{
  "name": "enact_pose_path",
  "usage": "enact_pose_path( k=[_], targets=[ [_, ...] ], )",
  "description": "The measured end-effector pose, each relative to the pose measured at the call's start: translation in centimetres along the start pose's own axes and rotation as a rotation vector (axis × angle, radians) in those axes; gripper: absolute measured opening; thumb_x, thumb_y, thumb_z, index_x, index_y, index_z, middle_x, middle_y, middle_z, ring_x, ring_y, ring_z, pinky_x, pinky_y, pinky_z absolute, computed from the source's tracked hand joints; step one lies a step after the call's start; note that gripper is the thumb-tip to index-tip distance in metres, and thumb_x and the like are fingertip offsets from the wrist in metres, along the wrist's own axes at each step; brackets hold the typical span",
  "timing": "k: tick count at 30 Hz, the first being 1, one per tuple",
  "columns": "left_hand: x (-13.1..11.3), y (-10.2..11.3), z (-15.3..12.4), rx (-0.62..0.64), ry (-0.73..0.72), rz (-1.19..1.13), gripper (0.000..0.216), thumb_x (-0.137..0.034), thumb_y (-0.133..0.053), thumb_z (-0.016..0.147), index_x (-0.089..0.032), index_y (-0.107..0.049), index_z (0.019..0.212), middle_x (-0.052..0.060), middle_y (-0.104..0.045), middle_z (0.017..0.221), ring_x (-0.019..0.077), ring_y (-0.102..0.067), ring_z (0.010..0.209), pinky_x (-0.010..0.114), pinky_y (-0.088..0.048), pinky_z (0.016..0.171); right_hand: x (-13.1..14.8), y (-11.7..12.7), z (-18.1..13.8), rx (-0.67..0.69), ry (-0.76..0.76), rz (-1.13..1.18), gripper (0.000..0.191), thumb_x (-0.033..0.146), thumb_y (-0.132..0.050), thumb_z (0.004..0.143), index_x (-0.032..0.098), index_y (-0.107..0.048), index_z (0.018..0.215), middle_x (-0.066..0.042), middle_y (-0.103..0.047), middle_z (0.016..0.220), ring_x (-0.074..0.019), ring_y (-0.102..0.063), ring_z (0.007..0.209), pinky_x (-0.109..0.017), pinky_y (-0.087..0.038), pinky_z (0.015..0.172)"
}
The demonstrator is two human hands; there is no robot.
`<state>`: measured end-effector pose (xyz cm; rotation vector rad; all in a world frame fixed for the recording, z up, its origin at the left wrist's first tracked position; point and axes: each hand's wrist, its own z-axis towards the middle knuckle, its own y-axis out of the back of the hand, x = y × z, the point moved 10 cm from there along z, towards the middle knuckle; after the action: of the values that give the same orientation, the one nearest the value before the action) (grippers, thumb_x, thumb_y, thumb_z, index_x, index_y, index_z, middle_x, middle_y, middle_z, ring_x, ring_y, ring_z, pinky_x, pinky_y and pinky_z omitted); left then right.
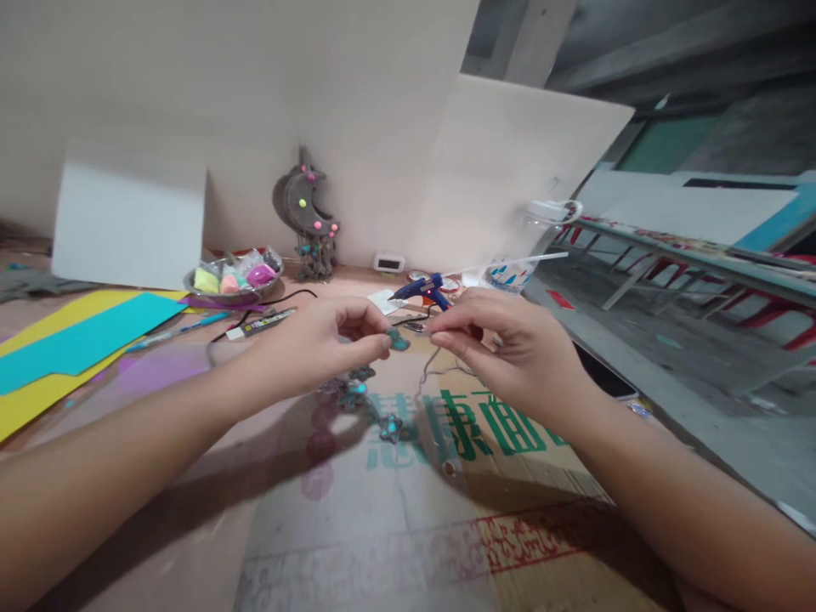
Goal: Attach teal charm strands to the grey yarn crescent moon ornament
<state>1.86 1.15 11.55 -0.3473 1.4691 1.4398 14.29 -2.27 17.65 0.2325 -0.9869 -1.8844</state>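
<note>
Soft, fairly dim indoor light falls, apparently from overhead and somewhat ahead; the left hand [319, 340] throws a diffuse shadow on the cardboard [395, 518]. Wide-angle distortion bends the edges, and the teal piece [399, 340] it pinches looks blurred.

Quick colour rundown: the small star-shaped charm [399, 340] at centre frame is teal on dark grey, with a thin pale grey thread [425, 371] just below it. Upper middle, the crescent-moon cardboard ornament [304, 202] is grey-brown, dotted pink and yellow. Left edge has a teal paper sheet [82, 340] over a yellow paper sheet [31, 399]. Lower middle, the flat brown cardboard [357, 527] shows green characters and a red patterned print (pretty faded). Right of centre, the plastic glue gun [422, 289] is blue.
</note>
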Motion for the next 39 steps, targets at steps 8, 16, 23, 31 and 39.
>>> enact_pose_path(
  k=[8, 16, 23, 31, 39],
  targets=[
    [0.3, -0.5, 0.1, 0.016, -0.003, 0.026, 0.016, -0.035, -0.057, 0.084, -0.022, -0.064, 0.089, -0.001, -0.069, 0.086, 0.0143, -0.065, 0.081, 0.025, -0.049, 0.069, 1.0, -1.0, -0.6, -0.004, 0.15, -0.147, 0.018, 0.015, -0.057, 0.087, 0.022, -0.067, 0.1, 0.0, -0.074, 0.089, -0.0115, -0.067, 0.08, -0.023, -0.05, 0.071],
    [0.4, -0.7, 0.0, 0.042, -0.008, 0.0, 0.018, -0.035, -0.055, 0.084, -0.021, -0.064, 0.09, 0.0, -0.07, 0.087, 0.0143, -0.065, 0.08, 0.025, -0.05, 0.067, 1.3, -1.3, -0.7, 0.045, 0.163, -0.092, 0.016, 0.014, -0.054, 0.089, 0.023, -0.065, 0.096, 0.001, -0.073, 0.086, -0.0113, -0.067, 0.079, -0.023, -0.051, 0.071],
    [0.2, -0.3, 0.1, -0.004, -0.043, 0.058, 0.016, -0.033, -0.056, 0.082, -0.02, -0.064, 0.087, 0.001, -0.069, 0.083, 0.014, -0.064, 0.074, 0.024, -0.049, 0.064, -1.0, -2.1, -0.6, 0.148, -0.055, 0.104, 0.02, 0.019, -0.057, 0.088, 0.023, -0.064, 0.106, 0.0, -0.072, 0.082, -0.012, -0.067, 0.072, -0.025, -0.052, 0.067],
    [0.3, -0.6, 0.1, 0.024, -0.019, 0.029, 0.014, -0.03, -0.056, 0.081, -0.02, -0.064, 0.088, 0.001, -0.069, 0.085, 0.0146, -0.065, 0.077, 0.025, -0.049, 0.068, -0.5, -1.7, -0.4, 0.083, -0.004, 0.058, 0.008, 0.02, -0.059, 0.086, 0.023, -0.066, 0.086, 0.001, -0.07, 0.079, -0.0116, -0.063, 0.07, -0.025, -0.049, 0.065],
    [0.3, -1.1, 0.3, 0.049, -0.015, 0.051, 0.015, -0.031, -0.056, 0.081, -0.019, -0.064, 0.084, 0.001, -0.068, 0.079, 0.0146, -0.062, 0.07, 0.026, -0.047, 0.064, -0.5, -2.5, -0.4, 0.101, -0.015, 0.088, 0.005, 0.014, -0.06, 0.084, 0.019, -0.062, 0.082, 0.002, -0.063, 0.071, -0.0082, -0.056, 0.063, -0.021, -0.043, 0.06]
  ],
)
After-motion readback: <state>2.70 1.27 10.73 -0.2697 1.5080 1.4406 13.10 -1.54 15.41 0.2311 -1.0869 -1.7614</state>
